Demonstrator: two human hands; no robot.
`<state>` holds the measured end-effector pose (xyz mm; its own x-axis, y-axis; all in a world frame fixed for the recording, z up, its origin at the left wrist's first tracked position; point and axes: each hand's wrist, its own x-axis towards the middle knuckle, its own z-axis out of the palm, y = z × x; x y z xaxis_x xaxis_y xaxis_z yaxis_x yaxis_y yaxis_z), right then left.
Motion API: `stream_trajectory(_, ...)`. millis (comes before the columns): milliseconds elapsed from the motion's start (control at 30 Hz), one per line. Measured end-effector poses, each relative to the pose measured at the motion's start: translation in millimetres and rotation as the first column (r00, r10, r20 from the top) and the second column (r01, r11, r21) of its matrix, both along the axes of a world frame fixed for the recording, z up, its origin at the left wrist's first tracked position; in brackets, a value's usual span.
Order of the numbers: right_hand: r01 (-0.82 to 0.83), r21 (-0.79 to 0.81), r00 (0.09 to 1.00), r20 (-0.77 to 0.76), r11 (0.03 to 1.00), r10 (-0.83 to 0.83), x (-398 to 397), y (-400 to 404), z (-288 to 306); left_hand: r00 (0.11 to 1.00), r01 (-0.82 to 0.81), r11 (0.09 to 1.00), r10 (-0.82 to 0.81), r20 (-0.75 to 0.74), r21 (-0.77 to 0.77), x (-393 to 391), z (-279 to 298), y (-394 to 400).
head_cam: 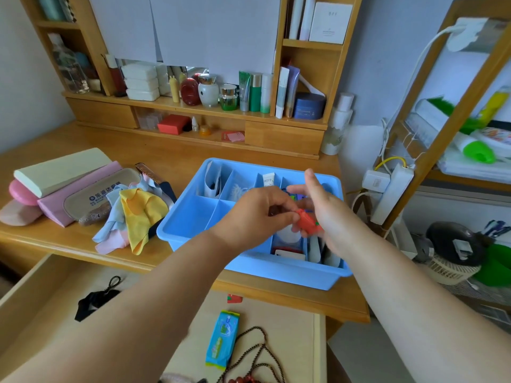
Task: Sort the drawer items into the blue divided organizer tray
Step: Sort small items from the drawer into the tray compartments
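Note:
The blue divided organizer tray [193, 217] sits on the wooden desk, with a white tube, packets and cards in its back and right compartments. Both hands hover over its middle. My left hand [254, 214] pinches one end of a small orange-red carrot-shaped item [308, 223]. My right hand [326, 211] cups the same item from the right, fingers partly extended. Below, the open drawer [36, 294] holds a blue wet-wipe pack [222, 338], a dark bead necklace [254, 352], a black pouch with a bead chain [95, 299] and a small red piece [234, 298].
Left of the tray lie a heap of coloured cloths [132, 214] and stacked glasses cases [69, 186]. Cosmetics bottles line the shelf unit [193, 111] behind. A power strip [392, 192] and a wooden rack stand to the right of the desk.

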<state>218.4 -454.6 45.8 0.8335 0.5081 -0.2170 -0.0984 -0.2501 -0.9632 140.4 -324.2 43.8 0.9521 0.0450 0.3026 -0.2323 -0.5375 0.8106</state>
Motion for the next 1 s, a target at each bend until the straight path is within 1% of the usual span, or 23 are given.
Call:
stream_trajectory(33,0.036,-0.041,0.992,0.123,0.999,-0.031,2,-5,-3,0.998,-0.057,0.991,0.058,-0.001,0.120,1,3,6)
stream_trajectory(67,0.083,-0.082,0.965,0.257,0.993,-0.059,4,-12,-7,0.995,-0.091,0.958,0.101,-0.024,0.271,3,7,11)
stream_trajectory(100,0.126,-0.110,0.923,0.377,0.986,-0.076,5,-19,-12,0.990,-0.088,0.906,0.127,-0.066,0.414,4,9,13)
stream_trajectory(133,0.147,-0.123,0.885,0.459,0.981,-0.075,4,-25,-18,0.983,-0.067,0.852,0.146,-0.112,0.520,6,10,14)
stream_trajectory(200,0.132,-0.157,0.835,0.550,0.979,-0.025,-3,-33,-27,0.975,-0.027,0.738,0.169,-0.145,0.674,10,6,6)
stream_trajectory(267,0.095,-0.205,0.767,0.639,0.974,0.060,-9,-36,-32,0.979,0.018,0.606,0.150,-0.137,0.795,15,-1,-7)
stream_trajectory(333,0.081,-0.235,0.694,0.711,0.969,0.114,-11,-35,-34,0.976,0.077,0.502,0.140,-0.169,0.861,19,-6,-16)
stream_trajectory(400,0.091,-0.242,0.659,0.742,0.966,0.124,-10,-34,-36,0.950,0.178,0.474,0.146,-0.276,0.862,24,-7,-16)
stream_trajectory(467,0.099,-0.245,0.657,0.744,0.964,0.121,-11,-33,-35,0.901,0.292,0.482,0.151,-0.406,0.826,29,-6,-14)
stream_trajectory(500,0.100,-0.246,0.653,0.748,0.964,0.122,-11,-33,-34,0.881,0.326,0.480,0.160,-0.446,0.814,31,-5,-15)
stream_trajectory(600,0.088,-0.247,0.614,0.776,0.965,0.143,-12,-32,-34,0.853,0.330,0.493,0.208,-0.478,0.805,35,-4,-20)
stream_trajectory(633,0.085,-0.246,0.605,0.783,0.965,0.147,-13,-32,-33,0.856,0.303,0.531,0.215,-0.471,0.792,33,-4,-21)
stream_trajectory(667,0.087,-0.241,0.593,0.792,0.967,0.144,-15,-33,-33,0.865,0.255,0.599,0.210,-0.456,0.759,29,-2,-20)
stream_trajectory(700,0.101,-0.226,0.559,0.818,0.969,0.132,-18,-34,-31,0.886,0.187,0.691,0.189,-0.424,0.698,23,0,-18)
stream_trajectory(733,0.121,-0.204,0.496,0.860,0.971,0.119,-22,-37,-30,0.924,0.096,0.790,0.155,-0.349,0.606,14,2,-15)
stream_trajectory(767,0.131,-0.180,0.410,0.905,0.975,0.112,-29,-40,-28,0.967,-0.002,0.872,0.128,-0.222,0.490,0,3,-10)
stream_trajectory(800,0.123,-0.153,0.318,0.942,0.980,0.107,-39,-43,-28,0.990,-0.095,0.922,0.128,-0.063,0.376,-18,2,-6)
stream_trajectory(833,0.099,-0.129,0.237,0.966,0.987,0.102,-51,-46,-30,0.985,-0.172,0.942,0.154,0.083,0.290,-38,-1,-1)
stream_trajectory(867,0.058,-0.117,0.177,0.979,0.991,0.105,-65,-49,-35,0.964,-0.234,0.941,0.191,0.187,0.246,-60,-7,4)
stream_trajectory(900,0.007,-0.127,0.148,0.981,0.992,0.124,-82,-50,-45,0.947,-0.276,0.930,0.220,0.233,0.243,-85,-17,10)
stream_trajectory(933,-0.044,-0.167,0.153,0.973,0.985,0.172,-100,-51,-57,0.947,-0.286,0.921,0.229,0.227,0.263,-109,-30,17)
stream_trajectory(967,-0.089,-0.238,0.186,0.950,0.967,0.251,-117,-50,-72,0.957,-0.271,0.917,0.224,0.183,0.292,-133,-46,23)
stream_trajectory(1000,-0.128,-0.333,0.238,0.904,0.934,0.355,-131,-49,-90,0.968,-0.248,0.913,0.224,0.110,0.323,-156,-63,31)
